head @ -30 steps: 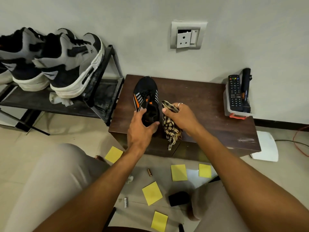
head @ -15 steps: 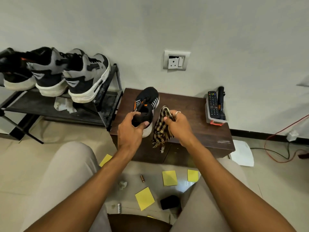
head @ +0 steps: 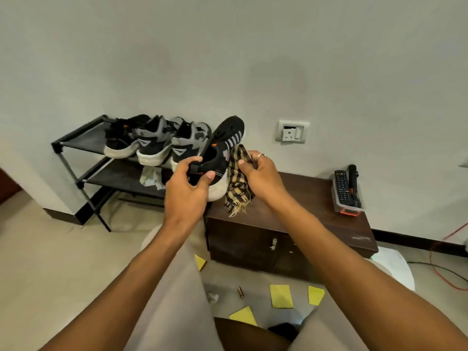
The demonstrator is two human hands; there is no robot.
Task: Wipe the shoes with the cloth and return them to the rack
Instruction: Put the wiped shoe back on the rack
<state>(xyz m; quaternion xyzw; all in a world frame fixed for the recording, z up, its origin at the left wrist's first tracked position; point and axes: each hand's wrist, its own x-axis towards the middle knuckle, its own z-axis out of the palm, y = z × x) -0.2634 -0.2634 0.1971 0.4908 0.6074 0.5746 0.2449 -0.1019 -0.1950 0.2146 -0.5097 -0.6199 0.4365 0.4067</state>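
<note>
**Item:** black running shoe [head: 224, 148], orange accents, grey stripes, white sole.

**Location:** off the counter [head: 316, 198], raised above its left end, toe tilted up toward the wall, just beside the shoe rack [head: 76, 145].

**Left grip** [head: 186, 191]: clamped round the heel, thumb over the collar, fingers wrapped beneath.

**Right grip** [head: 263, 178]: pinched tight on a checked cloth [head: 238, 184], fringed end hanging down, folds touching the shoe's right flank.

**Handling (judged):** light, easily carried one-handed. Upper likely soft and yielding under pressure, sole stiffer and less slippery. Best taken at the heel or along the midsole, so as to brace against wiping strokes. Not fragile. Cloth limp, prone to bunching and trailing, better gathered into the palm before rubbing.

**Also listed:** grey-and-black sneakers [head: 157, 143] in a row on the rack's top shelf. Remote control [head: 342, 184] in a small tray at the counter's right end. Yellow paper notes [head: 281, 296] scattered on the floor.
</note>
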